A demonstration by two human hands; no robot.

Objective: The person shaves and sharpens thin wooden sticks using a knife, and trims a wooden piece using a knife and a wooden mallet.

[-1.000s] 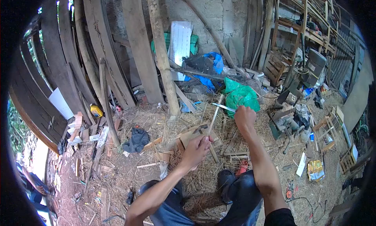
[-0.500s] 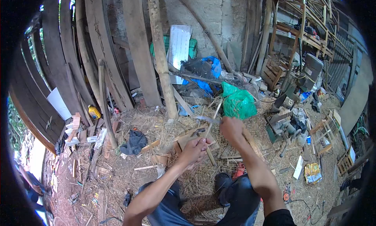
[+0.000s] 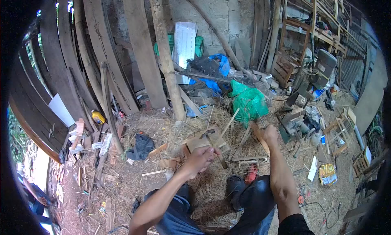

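Note:
My left hand [image 3: 200, 159] is closed, with a thin wooden stick [image 3: 230, 121] running up and to the right from its fingers. Just beyond those fingers a hammer [image 3: 208, 132] rests on a wooden block [image 3: 195, 142], its handle passing close to the hand. Over to the right, my right hand [image 3: 271, 136] is a fist around a knife, whose handle is hidden; only a faint, blurred blade [image 3: 262, 121] shows above it. The knife is apart from the stick.
A green plastic bag [image 3: 249, 102] lies ahead of my right hand. Wood scraps and shavings cover the ground. A red object [image 3: 251, 174] is by my right foot. A wooden post [image 3: 166, 60] stands in front, a dark cloth [image 3: 141, 147] lies left, and a machine [image 3: 299, 125] sits right.
My right hand with the knife has swung right, away from the stick. The stick leans further right, and my left hand has shifted slightly down. More of the hammer and block shows.

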